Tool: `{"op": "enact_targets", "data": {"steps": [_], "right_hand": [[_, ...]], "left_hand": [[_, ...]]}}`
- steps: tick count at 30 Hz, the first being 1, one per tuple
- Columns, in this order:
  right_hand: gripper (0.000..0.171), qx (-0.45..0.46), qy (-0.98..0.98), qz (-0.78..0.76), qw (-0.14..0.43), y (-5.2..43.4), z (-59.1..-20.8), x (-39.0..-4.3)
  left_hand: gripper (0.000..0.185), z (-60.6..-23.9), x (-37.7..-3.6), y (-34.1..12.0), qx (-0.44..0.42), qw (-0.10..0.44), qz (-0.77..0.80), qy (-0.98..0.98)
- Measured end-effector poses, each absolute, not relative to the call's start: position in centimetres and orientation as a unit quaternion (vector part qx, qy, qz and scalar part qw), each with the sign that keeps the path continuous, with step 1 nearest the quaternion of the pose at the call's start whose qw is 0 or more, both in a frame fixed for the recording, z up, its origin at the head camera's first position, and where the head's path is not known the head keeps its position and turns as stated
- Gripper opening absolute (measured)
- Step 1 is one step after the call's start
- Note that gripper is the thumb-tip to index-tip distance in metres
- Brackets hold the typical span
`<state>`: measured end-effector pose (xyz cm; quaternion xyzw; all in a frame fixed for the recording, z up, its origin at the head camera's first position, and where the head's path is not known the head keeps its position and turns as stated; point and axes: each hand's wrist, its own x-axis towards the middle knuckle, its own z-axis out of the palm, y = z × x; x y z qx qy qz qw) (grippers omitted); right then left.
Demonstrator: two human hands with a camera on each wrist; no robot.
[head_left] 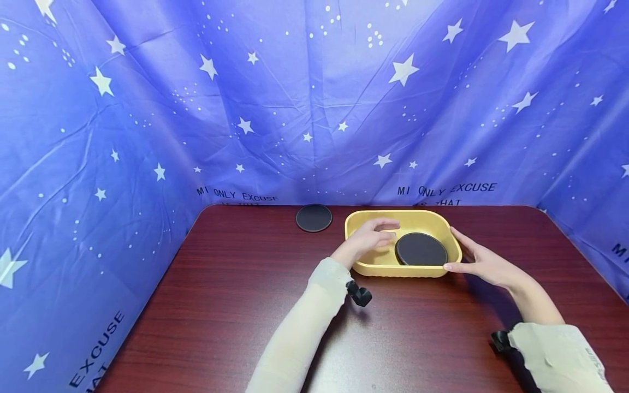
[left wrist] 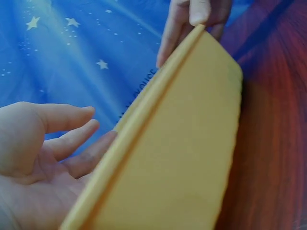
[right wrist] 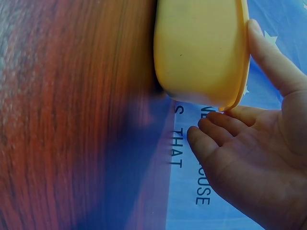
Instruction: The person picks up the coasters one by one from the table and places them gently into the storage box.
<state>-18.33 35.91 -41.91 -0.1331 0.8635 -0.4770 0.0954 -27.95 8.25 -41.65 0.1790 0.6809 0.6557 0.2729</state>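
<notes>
A yellow oval-cornered basin (head_left: 398, 271) stands near the far edge of the table. Inside it, toward the right end, lies a round black disc (head_left: 421, 250) that looks like a coaster. My left hand (head_left: 369, 237) reaches over the near left rim into the basin, fingers loosely bent and apart from the disc; the left wrist view shows nothing in the palm (left wrist: 53, 158). At the basin's right end, my right hand (head_left: 486, 265) holds the rim between thumb and index finger. Its other fingers (right wrist: 225, 127) hang below the rim in the right wrist view.
A second black disc (head_left: 314, 218) lies on the table left of the basin, at the far edge. Blue star-patterned cloth (head_left: 314, 109) hangs behind and at both sides. The dark red wooden table (head_left: 236, 305) stretches toward me.
</notes>
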Motion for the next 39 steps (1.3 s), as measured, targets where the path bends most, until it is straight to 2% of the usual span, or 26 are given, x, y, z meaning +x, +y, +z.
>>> {"op": "enact_targets", "data": {"steps": [11,18,30,39], "right_hand": [[0.097,-0.132,0.862,-0.479,0.097,35.9,-41.9,-18.3],[0.097,-0.129,0.863,-0.478,0.099,36.0,-42.0,-18.3],[0.097,-0.131,0.861,-0.482,0.097,35.9,-42.0,-18.3],[0.098,-0.122,0.862,-0.480,0.104,35.9,-41.9,-18.3]], "left_hand": [[0.042,-39.8,-29.2,5.5,0.177,0.216,0.680,0.678],[0.044,-39.1,-30.2,3.2,0.161,0.200,0.697,0.669],[0.048,-39.4,-32.1,-0.8,0.128,0.149,0.727,0.657],[0.044,-40.6,-33.3,-3.8,0.089,0.084,0.732,0.670]]}}
